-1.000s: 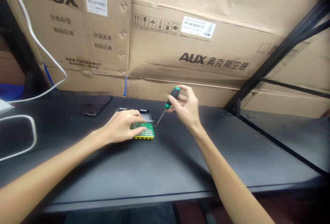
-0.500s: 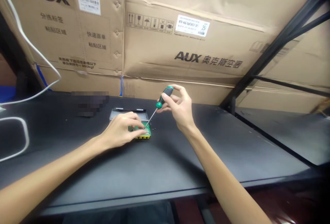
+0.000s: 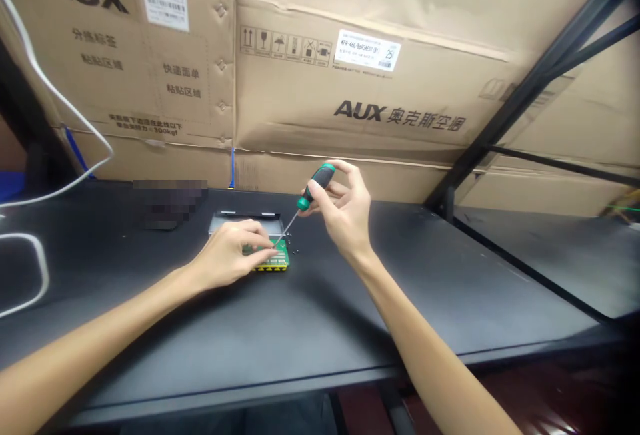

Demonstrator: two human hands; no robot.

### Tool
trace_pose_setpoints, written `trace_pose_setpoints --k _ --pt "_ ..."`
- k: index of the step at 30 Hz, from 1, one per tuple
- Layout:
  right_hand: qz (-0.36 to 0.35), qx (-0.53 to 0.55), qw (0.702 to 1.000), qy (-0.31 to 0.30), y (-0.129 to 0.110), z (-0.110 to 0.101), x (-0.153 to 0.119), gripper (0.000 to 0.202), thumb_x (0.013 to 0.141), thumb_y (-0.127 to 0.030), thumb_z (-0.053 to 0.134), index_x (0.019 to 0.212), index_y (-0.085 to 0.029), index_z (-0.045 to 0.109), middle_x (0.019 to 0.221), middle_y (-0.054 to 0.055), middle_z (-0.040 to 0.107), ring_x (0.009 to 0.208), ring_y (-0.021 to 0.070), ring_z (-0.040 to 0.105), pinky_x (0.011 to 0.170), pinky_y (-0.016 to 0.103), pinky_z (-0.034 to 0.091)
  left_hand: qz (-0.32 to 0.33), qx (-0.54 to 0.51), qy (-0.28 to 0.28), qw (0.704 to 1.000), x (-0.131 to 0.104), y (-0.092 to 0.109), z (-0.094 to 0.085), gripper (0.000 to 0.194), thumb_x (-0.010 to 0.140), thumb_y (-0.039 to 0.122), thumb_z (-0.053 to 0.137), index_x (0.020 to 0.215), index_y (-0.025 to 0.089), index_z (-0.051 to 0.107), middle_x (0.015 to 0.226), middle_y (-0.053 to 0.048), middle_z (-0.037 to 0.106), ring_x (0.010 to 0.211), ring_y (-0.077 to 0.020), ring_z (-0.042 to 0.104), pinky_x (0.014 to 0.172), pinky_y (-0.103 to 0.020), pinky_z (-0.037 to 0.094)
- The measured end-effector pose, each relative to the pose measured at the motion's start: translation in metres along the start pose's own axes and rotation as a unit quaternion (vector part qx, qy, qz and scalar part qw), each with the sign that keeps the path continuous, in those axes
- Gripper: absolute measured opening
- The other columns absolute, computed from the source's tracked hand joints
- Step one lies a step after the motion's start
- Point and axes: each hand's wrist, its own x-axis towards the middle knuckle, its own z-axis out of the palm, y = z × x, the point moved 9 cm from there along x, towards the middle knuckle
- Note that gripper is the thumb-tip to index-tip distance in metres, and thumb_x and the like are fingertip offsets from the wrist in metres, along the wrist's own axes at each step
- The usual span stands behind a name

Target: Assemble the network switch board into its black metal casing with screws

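Circuit board [image 3: 274, 260], green with a yellow front edge, lying flat on black table [image 3: 310, 315], near the centre of the view, in front of a grey metal case [image 3: 245, 221] that touches it at 12 o'clock. Pressed down by left hand [image 3: 227, 258], palm low, fingers [image 3: 255, 238] spread over the board's left and middle part, not closed around anything. Most of the board hidden under this hand; only the right end and the front edge visible.

Screwdriver [image 3: 305, 205] with green and black handle, gripped in right hand [image 3: 343, 211] between thumb and fingertips, hand closed on the handle. Tilted, handle up toward 1 o'clock, thin metal shaft going down toward 7 o'clock, tip arriving at the board's right rear corner. Touching a screw or not: cannot tell, too small.

Few small dark screws [image 3: 294, 251] loose on the table just beside the board at 3 o'clock.

Blurred dark flat object [image 3: 167, 205] farther at 10 o'clock from the board. White cable [image 3: 55, 98] hanging at the far left, curving down onto the table. Large cardboard boxes [image 3: 350, 81] printed with AUX standing behind the table, at 12 o'clock. Black metal frame [image 3: 525, 81] slanting at 2 o'clock.
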Motion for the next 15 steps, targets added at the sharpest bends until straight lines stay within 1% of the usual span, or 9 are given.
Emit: trace_pose_setpoints --k 3,7,13,15 --pt "-0.008 -0.018 1.0 0.0 -0.0016 0.0004 -0.0003 0.046 0.08 -0.047 0.061 0.113 -0.025 0.038 0.077 -0.002 0.062 0.058 0.0155 0.067 0.054 0.031 0.061 0.001 0.009 -0.003 1.0 0.0005 0.0004 -0.0003 0.017 0.085 0.025 0.062 0.078 0.017 0.076 0.074 -0.003 0.067 0.063 -0.0114 0.057 0.059 -0.023 0.041" --pt "-0.018 -0.031 0.999 0.006 -0.004 -0.0013 -0.0004 0.046 0.081 -0.049 0.059 0.114 -0.026 0.037 0.077 -0.001 0.061 0.066 0.0179 0.069 0.054 0.031 0.061 0.003 0.014 0.0 1.0 0.001 -0.0001 -0.0011 0.021 0.086 0.028 0.06 0.077 0.017 0.075 0.074 -0.003 0.067 0.061 -0.0109 0.055 0.056 -0.022 0.04" --pt "-0.025 -0.022 0.999 0.005 -0.0067 0.0009 -0.0025 0.046 0.081 -0.049 0.06 0.114 -0.026 0.038 0.079 -0.001 0.062 0.066 0.0175 0.068 0.055 0.032 0.061 -0.005 0.014 -0.004 1.0 0.001 -0.0017 -0.0011 0.016 0.083 0.026 0.065 0.074 0.016 0.074 0.072 -0.002 0.066 0.059 -0.0097 0.053 0.054 -0.021 0.037" --pt "-0.036 -0.019 0.999 0.008 -0.0094 0.0018 -0.004 0.045 0.081 -0.048 0.06 0.115 -0.027 0.038 0.08 -0.001 0.062 0.071 0.0181 0.069 0.057 0.032 0.061 -0.011 0.011 -0.003 1.0 0.0013 -0.0026 -0.0016 0.015 0.082 0.025 0.066 0.074 0.016 0.074 0.072 -0.002 0.066 0.058 -0.0094 0.052 0.054 -0.021 0.037"
